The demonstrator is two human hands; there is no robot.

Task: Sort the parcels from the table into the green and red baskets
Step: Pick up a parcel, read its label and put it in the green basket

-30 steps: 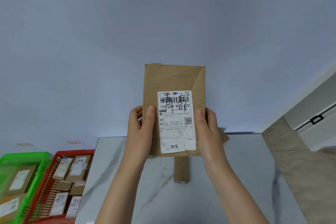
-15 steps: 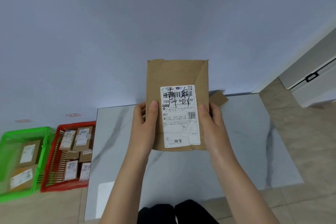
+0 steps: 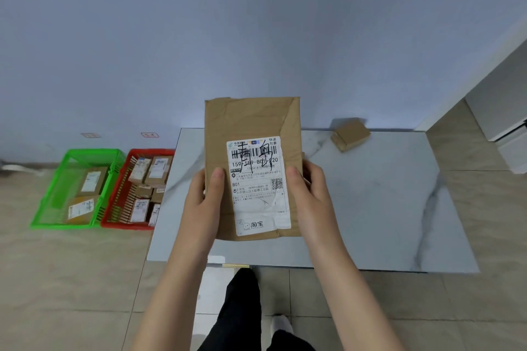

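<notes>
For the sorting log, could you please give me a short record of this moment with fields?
Held: flat brown parcel, white label facing the camera
Left grip: holds the parcel's left edge, thumb on front
Right grip: holds its right edge, thumb on front
Table: one small brown box near the far edge
Green basket: on the floor, two parcels visible
Red basket: on the floor beside the table, several parcels

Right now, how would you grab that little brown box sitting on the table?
From above, probably, pinching its two opposite side walls. The little box lies flat and low on the table, askew to the edge, so turn the wrist to match. It sits nearer the right hand, which holds the big parcel.
</notes>
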